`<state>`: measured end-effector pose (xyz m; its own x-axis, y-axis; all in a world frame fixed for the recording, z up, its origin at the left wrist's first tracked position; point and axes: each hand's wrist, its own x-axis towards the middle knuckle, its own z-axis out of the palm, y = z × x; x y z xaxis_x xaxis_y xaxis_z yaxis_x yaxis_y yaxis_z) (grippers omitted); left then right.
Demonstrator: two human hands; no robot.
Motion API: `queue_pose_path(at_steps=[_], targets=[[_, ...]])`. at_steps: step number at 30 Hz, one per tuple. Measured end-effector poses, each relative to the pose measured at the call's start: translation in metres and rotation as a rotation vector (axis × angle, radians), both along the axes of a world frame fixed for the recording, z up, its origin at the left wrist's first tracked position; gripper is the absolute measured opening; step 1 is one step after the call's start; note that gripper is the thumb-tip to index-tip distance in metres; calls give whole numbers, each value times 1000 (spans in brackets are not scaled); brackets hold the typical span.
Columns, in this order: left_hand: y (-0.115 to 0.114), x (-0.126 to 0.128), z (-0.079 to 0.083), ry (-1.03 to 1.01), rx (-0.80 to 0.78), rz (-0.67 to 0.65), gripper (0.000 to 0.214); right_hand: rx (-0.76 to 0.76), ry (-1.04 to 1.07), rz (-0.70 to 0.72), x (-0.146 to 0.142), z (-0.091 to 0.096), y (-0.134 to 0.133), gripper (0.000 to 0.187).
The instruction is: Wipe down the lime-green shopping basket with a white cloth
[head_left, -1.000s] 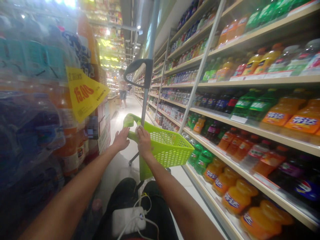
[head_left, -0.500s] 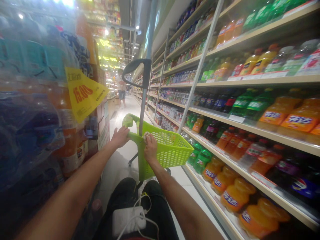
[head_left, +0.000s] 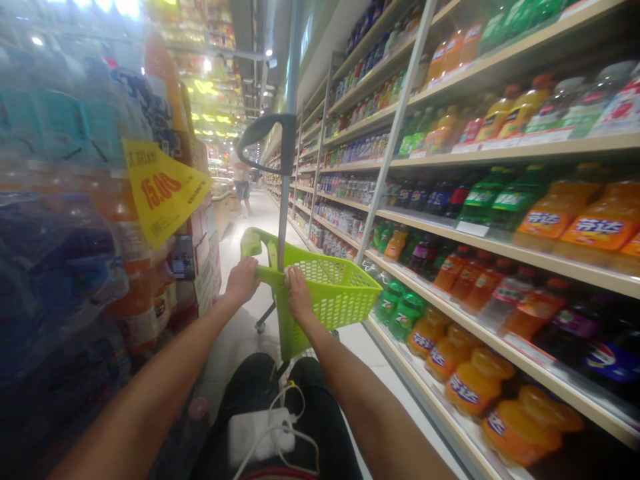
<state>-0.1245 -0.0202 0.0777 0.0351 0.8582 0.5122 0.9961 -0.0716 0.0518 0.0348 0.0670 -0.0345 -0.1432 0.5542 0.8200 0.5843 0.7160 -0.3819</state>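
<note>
A lime-green plastic shopping basket (head_left: 340, 293) on wheels stands in the aisle in front of me, with a grey pull handle (head_left: 267, 133) on a metal pole rising from its near edge. My left hand (head_left: 243, 280) is closed around the basket's near rim on the left of the pole. My right hand (head_left: 299, 293) grips the same rim just right of the pole, fingers curled over the edge. The basket's inside looks bare.
Shelves of soft-drink bottles (head_left: 500, 220) run along the right. Shrink-wrapped bottle packs with a yellow price tag (head_left: 163, 190) stand close on the left. A person (head_left: 243, 183) stands far down the aisle. A white power bank with cables (head_left: 260, 430) rests at my waist.
My left hand went from resting open near the rim to closing on it. The right hand shifted slightly along the rim. The basket drew a little nearer and to the left.
</note>
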Motion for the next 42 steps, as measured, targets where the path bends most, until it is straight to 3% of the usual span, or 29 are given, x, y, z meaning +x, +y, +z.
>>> queue_pose_path(at_steps=[5, 9, 13, 16, 25, 32, 37, 42], targets=[[-6, 8, -1, 41, -19, 7, 40, -59, 80, -21, -1, 8, 0, 61], [-10, 16, -2, 78, -35, -3, 49, -103, 125, -81, -14, 19, -22, 61], [-14, 22, 1, 80, -33, -29, 49, -21, 159, -2, -30, 31, -48, 62], [-15, 24, 5, 62, -14, -61, 45, 52, 86, 87, -34, 44, -53, 54], [-7, 26, -1, -20, -104, -27, 62, -27, -119, 0, -4, 79, -34, 36], [-11, 35, 0, -18, -77, -57, 61, 3, -71, 138, -5, 101, -41, 30], [-13, 35, 1, 7, -64, -114, 57, -38, -97, -3, 10, 102, -36, 23], [-11, 34, -5, -12, -132, -13, 74, -131, -158, -42, 26, 102, -43, 24]])
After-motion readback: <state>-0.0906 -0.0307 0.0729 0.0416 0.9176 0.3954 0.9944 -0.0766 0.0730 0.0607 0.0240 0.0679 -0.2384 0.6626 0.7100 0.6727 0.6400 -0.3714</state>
